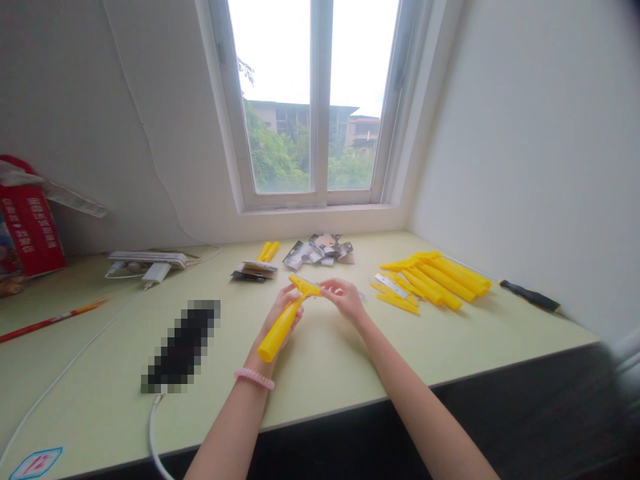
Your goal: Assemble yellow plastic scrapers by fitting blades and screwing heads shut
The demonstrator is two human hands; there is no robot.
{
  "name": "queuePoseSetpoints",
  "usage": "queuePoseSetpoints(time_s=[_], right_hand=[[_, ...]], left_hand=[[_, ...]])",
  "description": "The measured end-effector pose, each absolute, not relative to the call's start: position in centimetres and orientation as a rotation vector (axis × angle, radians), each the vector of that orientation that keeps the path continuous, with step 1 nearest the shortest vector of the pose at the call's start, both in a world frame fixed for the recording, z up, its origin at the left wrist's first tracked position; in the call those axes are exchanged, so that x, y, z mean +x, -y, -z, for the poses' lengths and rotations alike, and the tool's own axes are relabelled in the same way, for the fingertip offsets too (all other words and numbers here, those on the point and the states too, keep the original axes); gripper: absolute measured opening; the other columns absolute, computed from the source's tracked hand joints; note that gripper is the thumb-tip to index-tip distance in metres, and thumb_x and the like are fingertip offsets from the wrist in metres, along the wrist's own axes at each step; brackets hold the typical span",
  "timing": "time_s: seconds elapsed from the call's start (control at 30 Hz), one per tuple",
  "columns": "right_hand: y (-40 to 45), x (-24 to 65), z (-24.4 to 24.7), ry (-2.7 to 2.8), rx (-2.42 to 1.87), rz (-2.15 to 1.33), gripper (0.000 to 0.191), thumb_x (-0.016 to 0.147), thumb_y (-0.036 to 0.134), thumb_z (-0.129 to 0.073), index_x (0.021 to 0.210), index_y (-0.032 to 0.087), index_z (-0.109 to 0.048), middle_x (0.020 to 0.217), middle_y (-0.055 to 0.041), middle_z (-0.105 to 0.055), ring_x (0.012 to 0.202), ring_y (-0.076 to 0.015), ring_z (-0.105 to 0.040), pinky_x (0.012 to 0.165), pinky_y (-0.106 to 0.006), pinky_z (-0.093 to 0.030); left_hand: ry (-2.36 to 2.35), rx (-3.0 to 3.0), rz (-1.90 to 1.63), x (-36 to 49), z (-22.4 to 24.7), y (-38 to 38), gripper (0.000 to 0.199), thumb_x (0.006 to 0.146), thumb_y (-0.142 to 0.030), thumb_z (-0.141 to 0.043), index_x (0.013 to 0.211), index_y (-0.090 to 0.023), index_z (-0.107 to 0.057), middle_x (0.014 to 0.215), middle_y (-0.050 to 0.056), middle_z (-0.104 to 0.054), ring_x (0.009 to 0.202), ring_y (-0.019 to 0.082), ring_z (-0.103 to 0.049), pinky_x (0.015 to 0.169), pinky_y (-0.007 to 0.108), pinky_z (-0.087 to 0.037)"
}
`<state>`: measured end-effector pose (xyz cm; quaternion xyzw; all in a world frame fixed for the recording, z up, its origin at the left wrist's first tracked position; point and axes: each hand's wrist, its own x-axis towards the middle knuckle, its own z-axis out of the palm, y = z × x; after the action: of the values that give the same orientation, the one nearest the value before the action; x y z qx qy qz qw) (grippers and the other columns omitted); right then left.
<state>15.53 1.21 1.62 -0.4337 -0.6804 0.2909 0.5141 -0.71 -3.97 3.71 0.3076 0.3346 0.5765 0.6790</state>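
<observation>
A yellow scraper [281, 328] with a thick round handle hangs above the table, its wide head pointing away and its handle end toward me. My left hand [285, 312] is wrapped round it from behind, with a pink coiled band on the wrist. At the right end of the scraper's head, the fingers of my right hand [344, 297] are pinched together; whatever they hold there is too small to make out. To the right lie several yellow handles [440, 277], with flat yellow pieces [397, 298] and metal blades beside them.
Small printed packets [320, 252] lie near the window. Packaged yellow-handled items [255, 269] are left of them. A power strip [150, 259], a pixelated dark object [181, 347] with a white cable, and a red stick [50, 321] are at left. A black-handled screwdriver [533, 297] lies far right.
</observation>
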Motion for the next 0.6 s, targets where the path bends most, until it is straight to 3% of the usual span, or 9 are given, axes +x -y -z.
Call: queuePoseSetpoints(time_s=[0.43,0.6], right_hand=[[-1.29,15.49,-1.24,1.655,-1.0,-0.81,0.013,0.064,0.03,-0.066,0.07,0.019,-0.068,0.073,-0.0042,-0.069,0.067,-0.0165,-0.063,0.068,-0.031,-0.049],[-1.25,15.45,-1.36,1.714,-1.019,-0.708,0.009,0.068,0.026,-0.061,0.068,0.019,-0.066,0.071,-0.0026,-0.067,0.067,-0.0152,-0.059,0.063,-0.028,-0.046]], left_hand=[[-0.85,0.714,-1.281,-0.6,-3.76,4.04,0.048,0.069,-0.015,-0.058,0.114,-0.018,-0.042,0.079,0.003,-0.063,0.04,0.003,-0.05,0.037,0.012,-0.037],[-0.855,0.723,-1.278,-0.58,-3.73,4.02,0.049,0.068,-0.015,-0.058,0.114,-0.018,-0.041,0.078,0.003,-0.063,0.039,0.003,-0.049,0.036,0.012,-0.036]])
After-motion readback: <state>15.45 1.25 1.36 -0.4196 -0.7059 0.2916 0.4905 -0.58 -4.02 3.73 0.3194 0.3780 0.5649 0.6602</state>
